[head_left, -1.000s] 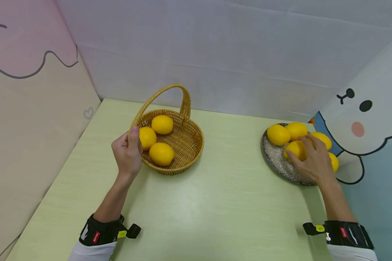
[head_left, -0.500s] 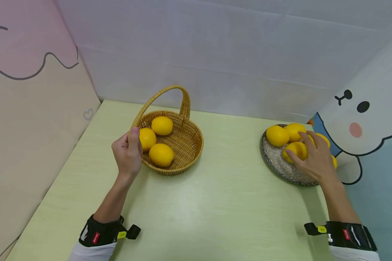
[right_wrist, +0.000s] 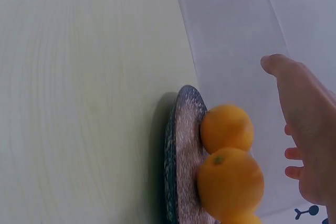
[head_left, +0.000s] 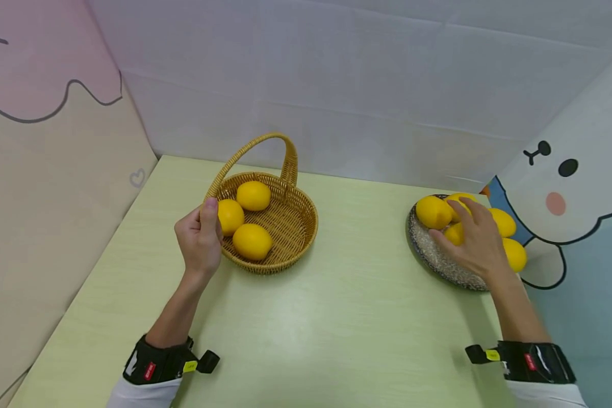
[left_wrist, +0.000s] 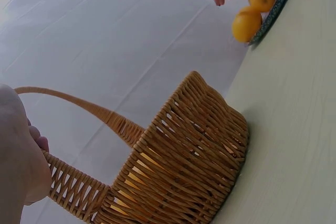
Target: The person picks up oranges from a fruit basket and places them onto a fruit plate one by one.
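Left hand [head_left: 199, 238] grips basket handle [head_left: 289, 160]; loose right hand [head_left: 475, 241] hovers over lemons [head_left: 454, 233] (partly hidden).

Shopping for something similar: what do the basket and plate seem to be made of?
The basket looks like wicker, perhaps rattan or a plastic imitation, with a slight sheen: the weave shows plainly. The plate could be ceramic or stone; its fairly matt, speckled surface leaves that open.

In the head view we find the right hand [head_left: 473, 241] hiding parts of the plate [head_left: 433, 258] and several lemons [head_left: 453, 233], and the left hand [head_left: 200, 238] covering part of the basket handle [head_left: 290, 164]; we note the basket [left_wrist: 194, 142] cropped below in the left wrist view
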The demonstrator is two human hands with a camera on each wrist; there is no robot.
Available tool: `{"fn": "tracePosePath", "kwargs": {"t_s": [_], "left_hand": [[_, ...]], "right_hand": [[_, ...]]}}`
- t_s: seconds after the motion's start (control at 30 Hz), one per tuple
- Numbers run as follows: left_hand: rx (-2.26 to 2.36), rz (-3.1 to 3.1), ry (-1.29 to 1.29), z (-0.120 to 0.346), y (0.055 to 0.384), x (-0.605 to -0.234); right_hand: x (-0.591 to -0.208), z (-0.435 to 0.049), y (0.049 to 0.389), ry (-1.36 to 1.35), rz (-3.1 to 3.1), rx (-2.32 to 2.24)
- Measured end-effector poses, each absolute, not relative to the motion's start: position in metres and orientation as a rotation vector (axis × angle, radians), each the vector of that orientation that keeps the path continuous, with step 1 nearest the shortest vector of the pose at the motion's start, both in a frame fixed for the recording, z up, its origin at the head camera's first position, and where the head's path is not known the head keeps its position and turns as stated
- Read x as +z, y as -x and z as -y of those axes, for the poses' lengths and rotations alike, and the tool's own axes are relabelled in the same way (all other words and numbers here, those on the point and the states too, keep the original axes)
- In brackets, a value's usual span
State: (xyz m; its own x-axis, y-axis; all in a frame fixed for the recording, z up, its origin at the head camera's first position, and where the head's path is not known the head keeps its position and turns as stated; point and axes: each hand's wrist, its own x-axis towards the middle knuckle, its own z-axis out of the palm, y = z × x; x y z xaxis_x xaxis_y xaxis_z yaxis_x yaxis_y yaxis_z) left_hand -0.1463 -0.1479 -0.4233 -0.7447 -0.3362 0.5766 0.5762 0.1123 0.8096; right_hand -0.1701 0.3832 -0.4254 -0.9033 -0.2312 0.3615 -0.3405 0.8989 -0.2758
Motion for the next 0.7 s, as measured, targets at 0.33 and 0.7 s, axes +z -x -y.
{"fn": "tracePosePath", "kwargs": {"t_s": [0.33, 0.7], "left_hand": [[-1.722, 1.709, 0.234, 0.148, 0.146, -0.423], [-1.728, 1.708, 0.239, 0.148, 0.146, -0.423]], "right_hand": [[-0.421, -0.33, 0.191, -0.691, 2.604, 0.436], [-0.424, -0.262, 0.208, -0.85, 2.623, 0.427]]}}
